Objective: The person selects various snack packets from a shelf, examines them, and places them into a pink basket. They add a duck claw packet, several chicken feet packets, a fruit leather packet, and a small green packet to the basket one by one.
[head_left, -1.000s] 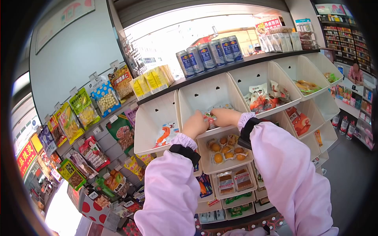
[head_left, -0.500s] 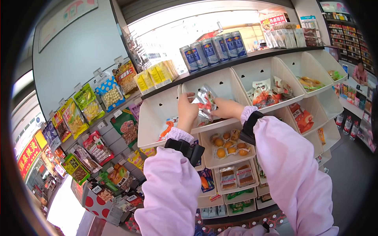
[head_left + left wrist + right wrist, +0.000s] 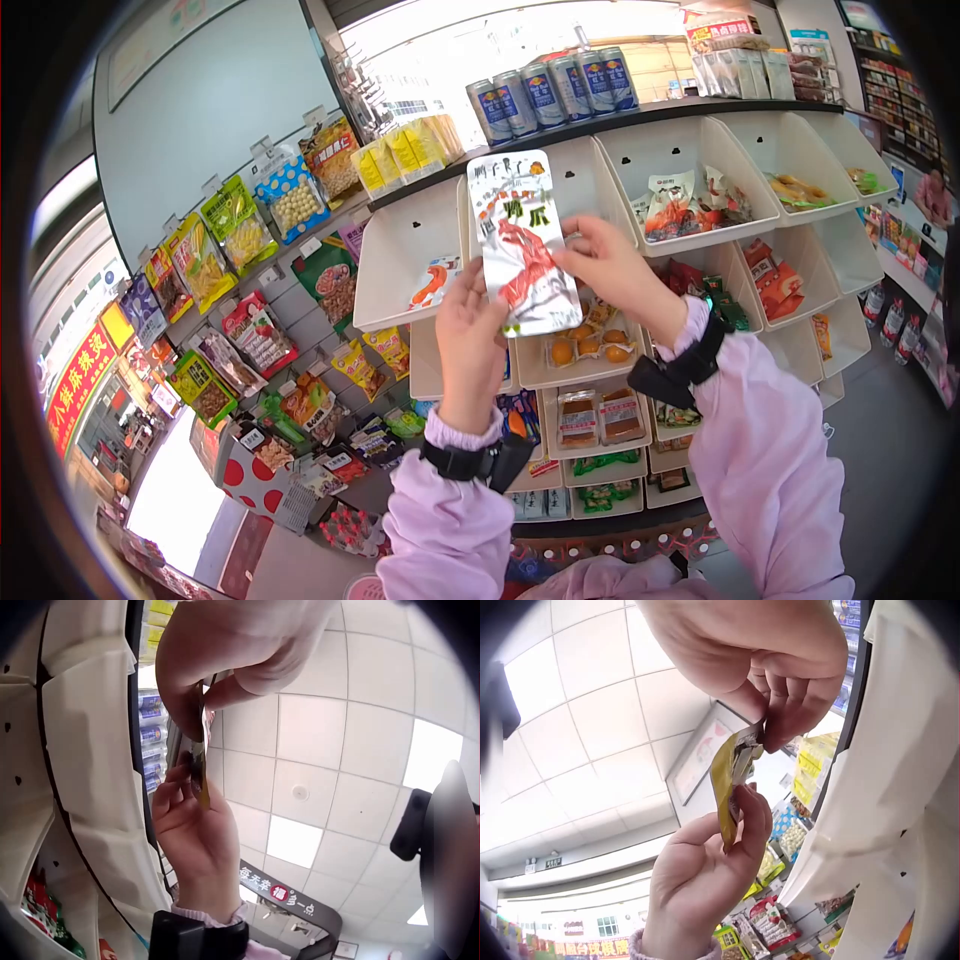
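Note:
Both hands hold up a flat white snack pouch point(image 3: 522, 245) with a red picture and dark lettering, its front facing the head camera. The left hand point(image 3: 472, 335) pinches its lower left edge, and the right hand point(image 3: 612, 268) pinches its right edge. Seen edge-on in the right wrist view, the pouch point(image 3: 724, 776) shows a yellow side, with the right hand point(image 3: 769, 667) above and the left hand point(image 3: 705, 877) below. In the left wrist view the pouch point(image 3: 201, 754) is a thin strip between the fingertips. Behind it stands a white bin point(image 3: 590, 185).
Tiered white bins hold red-and-white packets point(image 3: 690, 205), packed eggs point(image 3: 590, 347) and brown packs point(image 3: 600, 418). Blue cans point(image 3: 555, 92) and yellow packs point(image 3: 405, 155) line the ledge above. Hanging snack bags point(image 3: 235, 225) cover the left wall. A person point(image 3: 934, 200) is at far right.
The hands have come up out of the upper bin with the pouch, moving it nearer. It has turned from a tilted, shiny view to upright with its printed front showing.

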Tool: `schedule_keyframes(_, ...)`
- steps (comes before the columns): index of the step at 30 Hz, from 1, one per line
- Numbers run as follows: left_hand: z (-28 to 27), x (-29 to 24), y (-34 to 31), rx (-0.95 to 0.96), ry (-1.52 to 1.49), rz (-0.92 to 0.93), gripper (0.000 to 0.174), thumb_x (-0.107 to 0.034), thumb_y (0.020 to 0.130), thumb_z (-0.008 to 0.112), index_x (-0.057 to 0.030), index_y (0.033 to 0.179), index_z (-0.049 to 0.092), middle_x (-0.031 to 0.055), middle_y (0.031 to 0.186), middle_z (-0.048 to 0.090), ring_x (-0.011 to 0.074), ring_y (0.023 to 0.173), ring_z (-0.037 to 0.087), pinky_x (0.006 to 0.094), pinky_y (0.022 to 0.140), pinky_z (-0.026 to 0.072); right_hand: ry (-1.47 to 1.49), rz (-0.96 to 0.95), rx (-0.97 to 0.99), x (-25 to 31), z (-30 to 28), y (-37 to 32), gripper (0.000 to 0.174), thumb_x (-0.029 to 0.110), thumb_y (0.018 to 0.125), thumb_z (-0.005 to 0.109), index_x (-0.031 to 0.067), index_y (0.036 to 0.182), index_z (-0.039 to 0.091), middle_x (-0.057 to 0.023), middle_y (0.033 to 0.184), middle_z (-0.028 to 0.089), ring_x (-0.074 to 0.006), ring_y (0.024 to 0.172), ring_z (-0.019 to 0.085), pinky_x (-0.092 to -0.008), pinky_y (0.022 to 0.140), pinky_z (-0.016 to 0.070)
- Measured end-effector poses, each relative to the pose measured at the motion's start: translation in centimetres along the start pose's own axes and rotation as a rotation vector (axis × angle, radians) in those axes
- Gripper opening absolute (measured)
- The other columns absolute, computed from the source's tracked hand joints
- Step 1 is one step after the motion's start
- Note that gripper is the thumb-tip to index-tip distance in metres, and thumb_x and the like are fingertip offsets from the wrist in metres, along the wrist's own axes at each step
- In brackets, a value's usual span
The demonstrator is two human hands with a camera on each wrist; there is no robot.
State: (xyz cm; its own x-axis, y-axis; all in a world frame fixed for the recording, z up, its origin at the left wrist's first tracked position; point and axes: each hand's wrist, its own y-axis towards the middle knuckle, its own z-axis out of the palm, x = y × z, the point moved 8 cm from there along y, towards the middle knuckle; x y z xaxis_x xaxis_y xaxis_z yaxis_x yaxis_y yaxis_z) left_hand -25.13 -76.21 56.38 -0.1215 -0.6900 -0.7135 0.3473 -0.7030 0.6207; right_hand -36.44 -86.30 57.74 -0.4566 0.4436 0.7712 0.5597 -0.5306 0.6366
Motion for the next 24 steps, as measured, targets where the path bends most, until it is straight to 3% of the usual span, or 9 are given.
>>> schedule_keyframes(1, -0.2, 0.5, -1.6, -0.010, -0.007, -0.025, 0.051, 0.007, 0.076, 0.048, 0.0095, 0.123, 0.027, 0.0158, 0.119, 0.041, 0.0178, 0.104, 0.047, 0.0278, 0.086, 0.0415, 0.009, -0.045, 0.016, -0.2, 0.3, -1.3, 0.026, 0.004, 0.079, 0.053, -0.0045, 0.103, 0.044, -0.0106, 0.089, 0.058, -0.0120, 0.080, 0.057, -0.0228, 0.065, 0.0462)
schedule_keyframes(4, -0.5, 2.2, -6.9, -0.007, -0.054, -0.141, 0.050, 0.007, 0.076, 0.050, 0.0095, 0.122, 0.029, 0.0156, 0.117, 0.043, 0.0191, 0.106, 0.046, 0.0309, 0.088, 0.0401, 0.112, 0.056, 0.055, -1.2, 1.4, -6.2, 0.024, 0.001, 0.080, 0.051, -0.0037, 0.103, 0.045, -0.0075, 0.098, 0.056, -0.0120, 0.087, 0.056, -0.0228, 0.074, 0.0450)
schedule_keyframes(7, -1.3, 4.5, -12.5, -0.035, -0.070, -0.226, 0.044, 0.002, 0.077, 0.053, 0.0061, 0.118, 0.036, 0.0142, 0.112, 0.049, 0.0201, 0.100, 0.052, 0.0312, 0.085, 0.0429, 0.136, 0.141, 0.097, -3.4, 2.2, -11.0, 0.025, 0.002, 0.081, 0.052, -0.0040, 0.104, 0.045, -0.0077, 0.097, 0.056, -0.0121, 0.088, 0.055, -0.0237, 0.075, 0.0450)
schedule_keyframes(9, -3.1, 6.6, -16.5, -0.063, -0.040, -0.368, 0.041, 0.003, 0.079, 0.051, 0.0056, 0.117, 0.037, 0.0130, 0.112, 0.049, 0.0190, 0.102, 0.050, 0.0310, 0.088, 0.0406, 0.139, 0.263, 0.140, -5.2, 3.4, -14.3, 0.024, 0.003, 0.082, 0.052, -0.0043, 0.103, 0.046, -0.0070, 0.095, 0.056, -0.0114, 0.088, 0.055, -0.0236, 0.075, 0.0449)
schedule_keyframes(11, -4.5, 7.6, -20.4, -0.116, -0.017, -0.398, 0.038, 0.002, 0.080, 0.051, 0.0052, 0.116, 0.039, 0.0131, 0.111, 0.051, 0.0182, 0.101, 0.050, 0.0303, 0.087, 0.0414, 0.191, 0.339, 0.183, -8.2, 4.9, -17.4, 0.023, 0.003, 0.081, 0.053, -0.0050, 0.102, 0.048, -0.0062, 0.092, 0.056, -0.0101, 0.086, 0.055, -0.0233, 0.074, 0.0448)
schedule_keyframes(16, -9.4, 8.5, -32.0, -0.401, -0.069, -0.565, 0.036, 0.001, 0.082, 0.048, 0.0038, 0.117, 0.039, 0.0123, 0.107, 0.054, 0.0160, 0.094, 0.054, 0.0271, 0.081, 0.0451, 0.296, 0.515, 0.310, -15.7, 11.6, -25.2, 0.024, 0.004, 0.081, 0.054, -0.0052, 0.103, 0.050, -0.0078, 0.092, 0.058, -0.0116, 0.083, 0.057, -0.0236, 0.073, 0.0455)
schedule_keyframes(19, -12.5, 8.0, -39.0, -0.538, -0.086, -0.591, 0.036, 0.001, 0.082, 0.047, 0.0038, 0.117, 0.039, 0.0117, 0.104, 0.055, 0.0154, 0.091, 0.056, 0.0261, 0.079, 0.0462, 0.460, 0.919, 0.437, -18.1, 16.8, -31.3, 0.026, 0.006, 0.081, 0.055, -0.0046, 0.104, 0.050, -0.0087, 0.094, 0.058, -0.0121, 0.083, 0.056, -0.0236, 0.074, 0.0452)
schedule_keyframes(20, -13.1, 7.5, -41.2, -0.597, -0.085, -0.586, 0.036, 0.001, 0.082, 0.047, 0.0037, 0.117, 0.039, 0.0115, 0.104, 0.056, 0.0150, 0.091, 0.056, 0.0258, 0.078, 0.0465, 0.472, 0.808, 0.536, -18.1, 18.8, -32.4, 0.028, 0.011, 0.084, 0.051, -0.0013, 0.108, 0.048, -0.0073, 0.095, 0.059, -0.0098, 0.078, 0.056, -0.0208, 0.065, 0.0462)
schedule_keyframes(24, -15.0, 5.0, -48.6, -0.764, -0.120, -0.619, 0.035, 0.002, 0.082, 0.047, 0.0029, 0.116, 0.040, 0.0107, 0.102, 0.056, 0.0162, 0.090, 0.057, 0.0262, 0.078, 0.0469, 0.644, 0.885, 0.814, -18.8, 25.1, -39.1, 0.048, 0.005, 0.080, 0.056, -0.0005, 0.123, 0.034, -0.0095, 0.102, 0.055, -0.0119, 0.089, 0.054, -0.0241, 0.076, 0.0436)
